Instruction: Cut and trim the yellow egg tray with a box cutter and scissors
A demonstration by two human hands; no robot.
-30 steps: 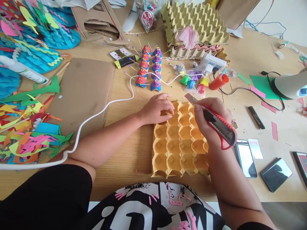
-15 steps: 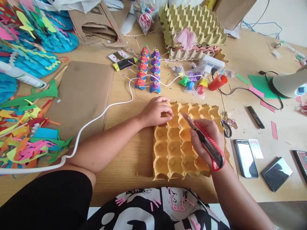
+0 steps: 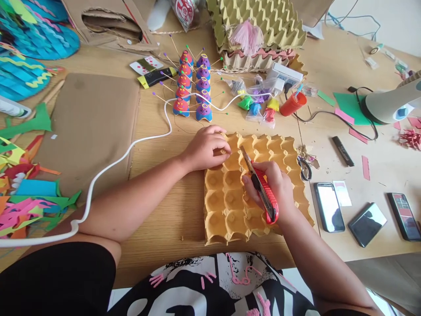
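Observation:
A yellow egg tray [image 3: 233, 218] lies flat on the wooden table in front of me, its cups facing up. My left hand [image 3: 208, 149] rests on the tray's far left corner, fingers curled over the edge cups. In my right hand [image 3: 274, 186] is a red box cutter [image 3: 263, 188], blade pointing away from me. The blade tip is over the far part of the tray, a little right of my left fingers; whether it touches the cardboard I cannot tell. Beyond the tray stand two rows of painted egg-cup figures [image 3: 203, 97], red and purple, with pins stuck in them.
A white cable [image 3: 113, 164] runs across my left forearm. Brown cardboard [image 3: 95, 123] and coloured paper scraps [image 3: 28, 210] lie left. Bagged clay [image 3: 255, 107], an orange cup [image 3: 294, 104] and stacked egg trays [image 3: 263, 26] stand behind; phones [image 3: 330, 206] and scissors [image 3: 305, 169] lie right.
My right hand has moved the box cutter left and away from me, its blade now nearer my left hand. The left hand keeps its place on the tray. The view has shifted slightly.

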